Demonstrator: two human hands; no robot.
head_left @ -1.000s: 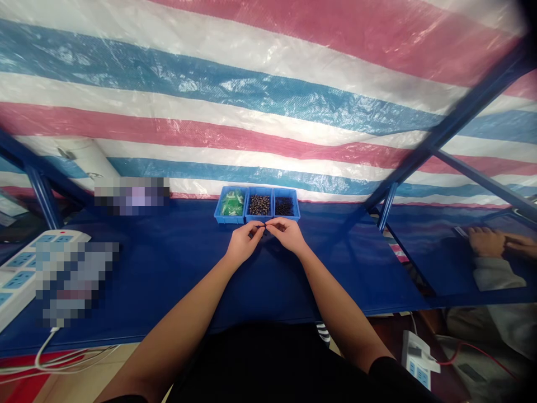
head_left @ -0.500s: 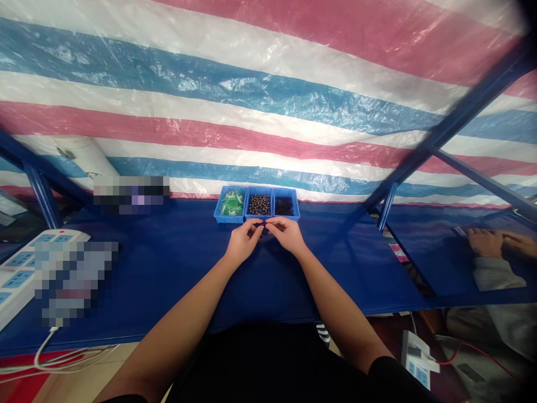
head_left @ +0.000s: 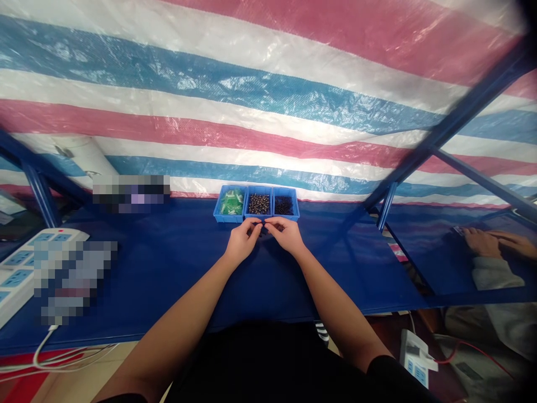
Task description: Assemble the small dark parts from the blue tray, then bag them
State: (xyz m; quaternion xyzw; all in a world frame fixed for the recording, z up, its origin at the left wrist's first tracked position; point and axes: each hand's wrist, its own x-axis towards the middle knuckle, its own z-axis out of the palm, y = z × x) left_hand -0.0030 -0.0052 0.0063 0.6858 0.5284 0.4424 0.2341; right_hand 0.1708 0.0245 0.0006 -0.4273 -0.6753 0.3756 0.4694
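Head view: I see left hand [head_left: 242,242] at nine o'clock, right hand [head_left: 287,236] at three, fingers pinched on the part [head_left: 263,224], its long axis unclear.

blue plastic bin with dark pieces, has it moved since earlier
No: the bin with dark pieces hasn't shifted relative to the red, white and blue striped sheet.

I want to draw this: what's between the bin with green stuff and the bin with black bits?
The middle bin, holding a heap of small brassy-and-dark pieces, as the head view shows.
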